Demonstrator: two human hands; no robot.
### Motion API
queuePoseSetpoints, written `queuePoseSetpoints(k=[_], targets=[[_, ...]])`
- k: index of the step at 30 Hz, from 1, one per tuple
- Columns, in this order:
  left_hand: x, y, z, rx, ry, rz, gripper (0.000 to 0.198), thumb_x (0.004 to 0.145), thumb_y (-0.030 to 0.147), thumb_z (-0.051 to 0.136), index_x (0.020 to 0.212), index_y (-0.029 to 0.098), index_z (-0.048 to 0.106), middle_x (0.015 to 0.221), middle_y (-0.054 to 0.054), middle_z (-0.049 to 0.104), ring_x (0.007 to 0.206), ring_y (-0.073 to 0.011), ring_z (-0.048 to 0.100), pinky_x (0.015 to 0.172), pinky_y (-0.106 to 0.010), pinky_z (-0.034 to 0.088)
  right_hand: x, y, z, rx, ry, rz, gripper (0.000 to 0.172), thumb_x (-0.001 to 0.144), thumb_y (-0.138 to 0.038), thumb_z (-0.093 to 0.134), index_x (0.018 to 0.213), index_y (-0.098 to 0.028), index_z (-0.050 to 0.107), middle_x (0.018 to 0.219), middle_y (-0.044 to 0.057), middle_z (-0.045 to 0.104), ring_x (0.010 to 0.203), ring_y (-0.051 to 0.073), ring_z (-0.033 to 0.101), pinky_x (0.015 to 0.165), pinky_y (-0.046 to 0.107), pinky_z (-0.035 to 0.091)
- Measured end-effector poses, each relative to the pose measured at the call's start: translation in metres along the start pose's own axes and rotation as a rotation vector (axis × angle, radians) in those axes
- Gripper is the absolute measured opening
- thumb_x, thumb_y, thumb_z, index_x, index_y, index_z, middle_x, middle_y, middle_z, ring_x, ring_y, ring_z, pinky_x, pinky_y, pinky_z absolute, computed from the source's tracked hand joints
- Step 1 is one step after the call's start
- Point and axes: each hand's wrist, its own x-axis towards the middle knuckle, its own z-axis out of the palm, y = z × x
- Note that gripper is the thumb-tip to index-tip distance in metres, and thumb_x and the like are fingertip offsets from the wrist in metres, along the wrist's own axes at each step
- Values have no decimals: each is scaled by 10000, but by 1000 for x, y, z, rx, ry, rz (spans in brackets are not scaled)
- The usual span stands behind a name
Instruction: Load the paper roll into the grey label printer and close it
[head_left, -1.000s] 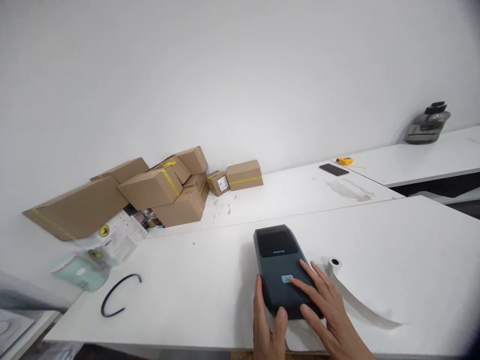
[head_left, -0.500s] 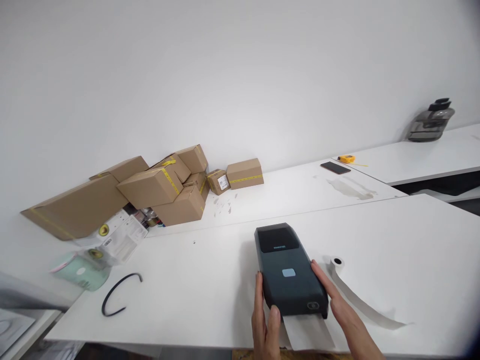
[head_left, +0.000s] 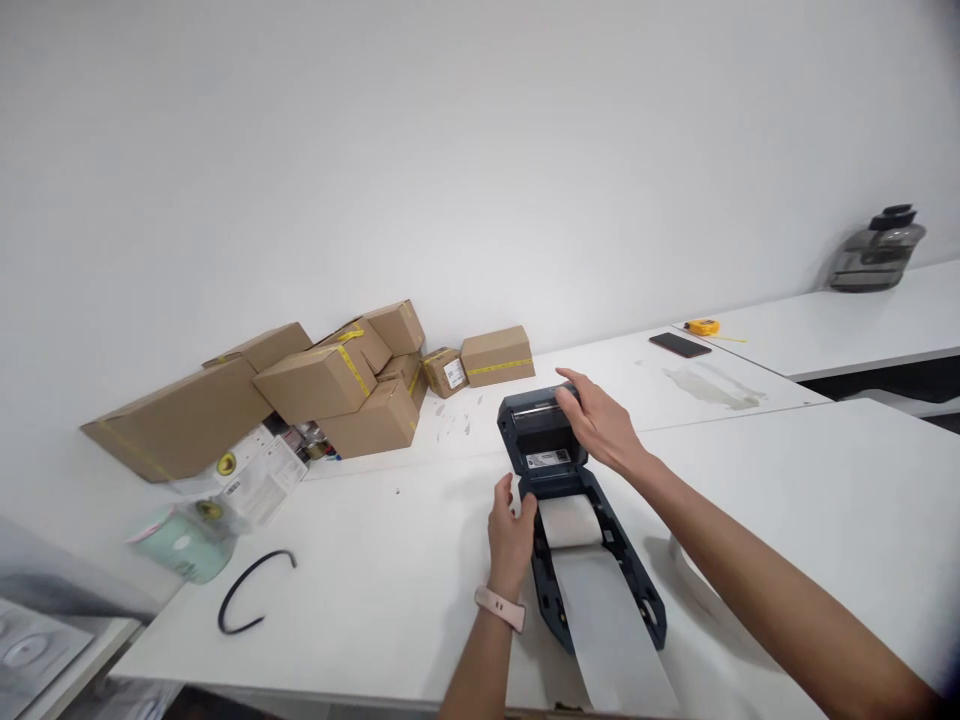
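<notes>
A dark label printer stands on the white table with its lid swung up and back. Inside lies a white paper roll, its loose strip running out over the near end toward the table's front edge. My right hand grips the raised lid at its upper right corner, thumb on the inner side. At the printer's left side my left hand is closed on the rim near the hinge, the thumb over the edge. Another paper strip lies to the right, mostly hidden behind my right forearm.
Several cardboard boxes are stacked against the wall at the left. In front of them lie packaged papers, a mint-green pouch and a curved black strip. A phone, a yellow tape measure and a water bottle are at the back right.
The printer's lid has been opened, showing the paper roll. My right hand moved from the printer's right side up to the lid; my left hand shifted farther up the left side.
</notes>
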Motion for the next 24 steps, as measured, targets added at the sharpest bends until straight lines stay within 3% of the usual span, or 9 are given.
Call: queuePoseSetpoints(k=[2, 5, 11, 14, 16, 17, 19, 21, 24], targets=[[-3, -12, 5, 48, -36, -18, 642, 847, 391, 647, 1410, 133, 477, 1512, -218, 481, 1371, -353, 493, 1097, -472, 423, 21, 1, 4, -7, -27, 51, 618, 982, -619, 264, 1405, -240, 507, 1327, 126, 653, 1219, 373, 593, 1018, 568, 441], [-8, -20, 7, 95, -65, -9, 643, 877, 391, 605, 1444, 143, 431, 1510, -198, 493, 1379, -305, 494, 1102, -416, 420, 38, 9, 8, 28, -61, 72, 640, 980, -659, 227, 1379, -260, 529, 1333, 106, 663, 1215, 358, 615, 1005, 538, 473], [-8, -19, 3, 175, -96, 6, 619, 898, 391, 574, 1455, 164, 427, 1429, -186, 583, 1301, -293, 569, 1069, -400, 430, 28, 20, -4, 100, -140, 42, 680, 968, -676, 318, 1502, -262, 396, 1521, 104, 507, 1345, 327, 527, 1071, 492, 456], [-6, -18, 1, 214, -118, 50, 616, 920, 382, 537, 1487, 198, 384, 1407, -162, 610, 1258, -280, 606, 1033, -379, 444, 4, 19, -9, 128, 46, -76, 599, 970, -610, 410, 1454, -259, 452, 1439, 126, 573, 1255, 315, 590, 1021, 489, 490], [-7, -17, 0, 272, -127, 103, 631, 943, 368, 485, 1525, 195, 316, 1370, -157, 638, 1213, -283, 634, 992, -379, 457, -19, 20, -8, 132, 230, -212, 435, 988, -516, 432, 1280, -239, 597, 1214, 124, 687, 1093, 288, 656, 949, 464, 523], [-7, -16, -1, 310, -134, 134, 637, 953, 362, 456, 1542, 193, 281, 1325, -152, 667, 1168, -288, 657, 961, -382, 467, -32, 22, -5, 123, 247, -279, 362, 999, -467, 423, 1156, -237, 654, 1075, 112, 715, 1006, 271, 671, 907, 444, 535], [-7, -14, -1, 389, -147, 184, 636, 967, 353, 408, 1560, 197, 242, 1191, -132, 729, 1038, -298, 700, 886, -386, 485, -53, 31, 4, 69, 38, -368, 318, 1005, -391, 406, 1010, -246, 688, 931, 89, 721, 915, 249, 675, 842, 408, 547], [-8, -12, -1, 451, -150, 216, 626, 973, 345, 378, 1568, 213, 235, 1087, -108, 753, 926, -297, 713, 832, -386, 490, -67, 44, 15, -62, -341, -379, 298, 970, -352, 452, 1150, -247, 666, 1088, 97, 722, 1029, 258, 664, 877, 405, 536], [-8, -12, -1, 471, -129, 226, 610, 969, 346, 385, 1561, 245, 273, 1065, -87, 755, 901, -286, 709, 834, -376, 490, -71, 59, 34, -259, -738, -331, 620, 795, -359, 651, 1386, -206, 543, 1320, 152, 648, 1208, 338, 602, 1010, 477, 458]])
